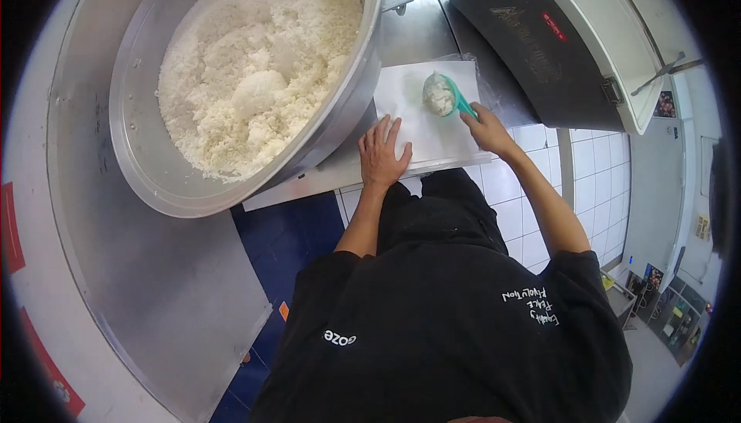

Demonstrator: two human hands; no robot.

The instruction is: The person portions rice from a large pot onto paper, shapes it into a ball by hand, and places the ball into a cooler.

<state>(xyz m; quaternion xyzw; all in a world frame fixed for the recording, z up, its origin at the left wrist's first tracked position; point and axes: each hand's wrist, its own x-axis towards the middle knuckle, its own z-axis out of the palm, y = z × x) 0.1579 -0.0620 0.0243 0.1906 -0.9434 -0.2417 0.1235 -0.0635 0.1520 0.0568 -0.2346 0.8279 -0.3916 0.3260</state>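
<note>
My right hand (487,129) grips the handle of a green plastic scoop (461,100). Cooked white rice (438,96) fills the scoop's bowl, which is over a stack of white paper sheets (428,145); whether it touches the top sheet cannot be told. With fingers spread, my left hand (383,154) rests on the left part of the paper and holds nothing. To its left stands a large round metal pot (191,206) with a deep mass of white rice (260,75) in it, its surface dug into a hollow with loose lumps.
A dark insulated box (509,35) with a pale raised lid (596,23) stands right of the paper. Clear plastic film (483,84) shows around the stack's edge. The steel worktop (414,29) runs behind it. A metal surface (168,284) extends left of me, below the pot.
</note>
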